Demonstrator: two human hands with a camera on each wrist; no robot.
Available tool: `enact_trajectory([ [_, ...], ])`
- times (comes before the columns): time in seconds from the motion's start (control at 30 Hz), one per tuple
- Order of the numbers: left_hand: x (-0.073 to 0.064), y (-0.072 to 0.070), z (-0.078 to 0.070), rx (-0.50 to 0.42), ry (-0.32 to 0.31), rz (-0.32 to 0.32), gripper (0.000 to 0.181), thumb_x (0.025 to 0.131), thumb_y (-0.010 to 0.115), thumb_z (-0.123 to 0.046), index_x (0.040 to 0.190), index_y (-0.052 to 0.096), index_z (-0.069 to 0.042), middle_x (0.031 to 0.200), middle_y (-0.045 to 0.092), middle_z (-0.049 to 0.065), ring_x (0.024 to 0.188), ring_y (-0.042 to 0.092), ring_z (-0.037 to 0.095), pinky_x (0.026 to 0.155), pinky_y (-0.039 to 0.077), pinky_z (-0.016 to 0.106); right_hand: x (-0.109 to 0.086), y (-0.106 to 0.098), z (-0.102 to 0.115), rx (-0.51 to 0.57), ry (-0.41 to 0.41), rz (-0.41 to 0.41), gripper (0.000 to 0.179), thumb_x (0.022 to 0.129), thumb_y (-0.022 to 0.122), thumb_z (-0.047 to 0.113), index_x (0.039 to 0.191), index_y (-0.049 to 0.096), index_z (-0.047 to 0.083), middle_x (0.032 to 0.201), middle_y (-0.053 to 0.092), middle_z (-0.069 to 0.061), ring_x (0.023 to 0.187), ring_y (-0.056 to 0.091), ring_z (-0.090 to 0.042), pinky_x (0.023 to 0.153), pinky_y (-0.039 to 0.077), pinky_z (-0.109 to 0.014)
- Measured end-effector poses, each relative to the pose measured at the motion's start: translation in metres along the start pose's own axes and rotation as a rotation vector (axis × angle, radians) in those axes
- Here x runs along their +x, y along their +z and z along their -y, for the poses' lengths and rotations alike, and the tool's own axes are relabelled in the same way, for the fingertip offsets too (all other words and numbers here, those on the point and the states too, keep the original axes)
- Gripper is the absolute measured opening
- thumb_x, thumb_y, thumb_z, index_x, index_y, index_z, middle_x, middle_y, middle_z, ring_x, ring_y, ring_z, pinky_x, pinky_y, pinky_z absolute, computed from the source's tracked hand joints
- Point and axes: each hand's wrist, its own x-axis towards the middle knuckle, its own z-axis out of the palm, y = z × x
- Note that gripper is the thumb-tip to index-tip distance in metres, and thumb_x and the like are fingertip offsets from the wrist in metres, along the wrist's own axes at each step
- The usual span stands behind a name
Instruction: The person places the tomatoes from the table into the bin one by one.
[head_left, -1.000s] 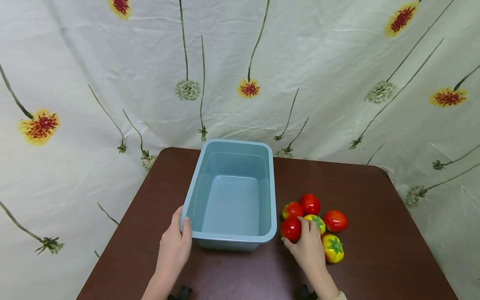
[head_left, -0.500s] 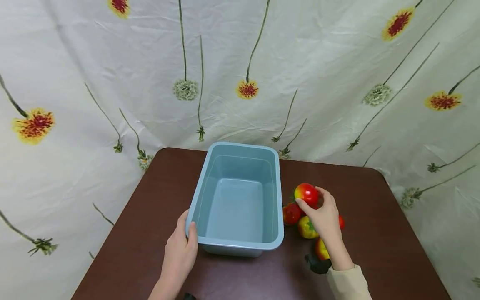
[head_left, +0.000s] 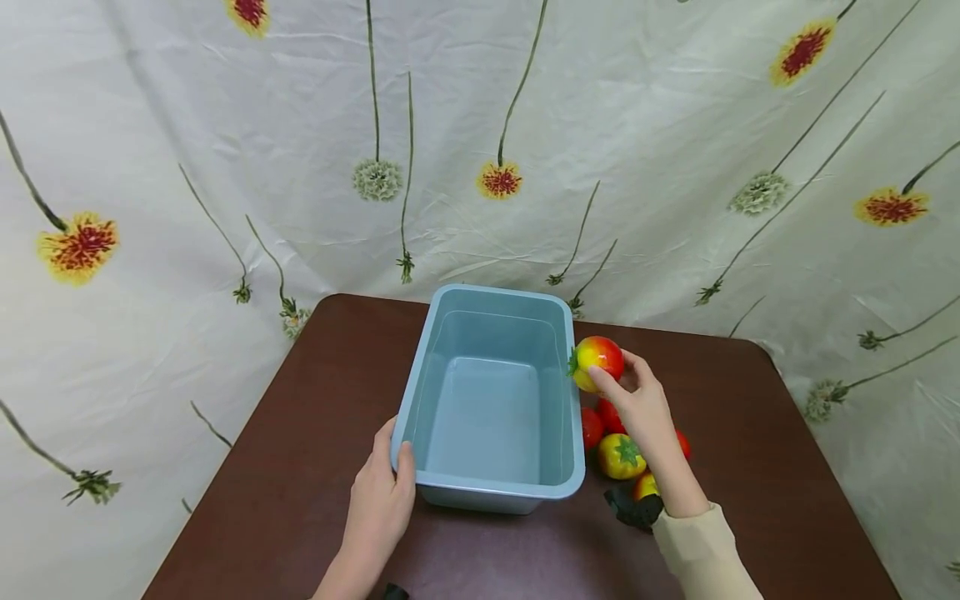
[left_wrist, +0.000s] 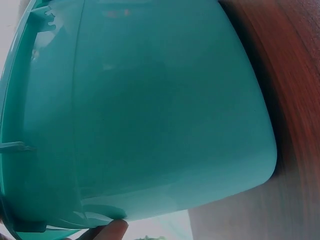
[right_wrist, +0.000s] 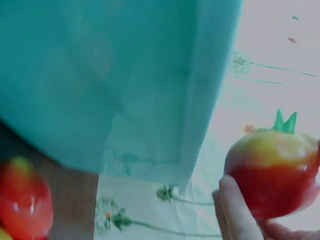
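Pinches red-yellow tomato in right fingers, higher than other tomatoes; grips blue bin by corner with left fingers.

Red-yellow fruit — aloft beside the blue bin.

With twelve straight ahead of the person, the bare left forearm comes in from seven o'clock, slanting toward one. Its left hand grips, thumb pointing to twelve, the other fingers mostly hidden from above. The right forearm, in a pale sleeve, leans from five toward eleven; the right hand pinches, thumb toward ten, fingertips toward eleven.
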Motion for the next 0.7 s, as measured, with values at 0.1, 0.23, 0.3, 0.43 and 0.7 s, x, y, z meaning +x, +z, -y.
enact_trajectory([
  [0.1,0.000,0.000,-0.001,0.005,0.007,-0.008,0.046,0.106,0.039,-0.028,0.148,0.038,-0.011,0.136,0.058,0.018,0.115,0.061,0.036,0.092,0.048,0.055,-0.001,0.003,0.002,0.097,0.004,0.076,0.064,0.095,0.061,0.045,0.145,0.042,0.009,0.136,0.055,-0.014,0.113,0.061,-0.026,0.100,0.050,-0.032],
  [0.23,0.000,0.000,-0.001,0.010,0.008,-0.006,0.046,0.106,0.039,-0.028,0.148,0.038,-0.011,0.137,0.057,0.018,0.117,0.061,0.037,0.093,0.047,0.056,-0.004,0.011,0.003,0.080,-0.039,0.125,0.061,0.094,0.065,0.038,0.144,0.044,0.010,0.138,0.055,-0.014,0.118,0.060,-0.028,0.101,0.050,-0.041],
  [0.3,0.000,0.001,-0.001,0.010,0.006,-0.005,0.046,0.106,0.039,-0.029,0.148,0.037,-0.012,0.138,0.056,0.018,0.118,0.060,0.037,0.094,0.047,0.056,-0.006,0.016,0.003,0.040,-0.073,0.139,0.061,0.093,0.068,0.035,0.144,0.045,0.011,0.138,0.056,-0.015,0.120,0.059,-0.031,0.100,0.050,-0.044],
  [0.43,0.000,0.001,-0.001,0.006,0.006,-0.008,0.046,0.106,0.039,-0.028,0.148,0.037,-0.012,0.139,0.056,0.018,0.119,0.059,0.037,0.095,0.047,0.056,-0.008,0.026,0.002,0.009,-0.124,0.168,0.064,0.089,0.073,0.032,0.143,0.046,0.010,0.135,0.057,-0.016,0.120,0.061,-0.034,0.095,0.053,-0.043],
  [0.7,0.001,0.002,0.001,0.002,0.010,-0.012,0.046,0.105,0.041,-0.027,0.148,0.038,-0.011,0.137,0.056,0.019,0.118,0.060,0.037,0.095,0.047,0.056,-0.013,0.041,-0.003,-0.156,-0.271,0.219,0.072,0.080,0.082,0.033,0.141,0.051,0.013,0.140,0.056,-0.011,0.122,0.059,-0.031,0.097,0.051,-0.046],
])
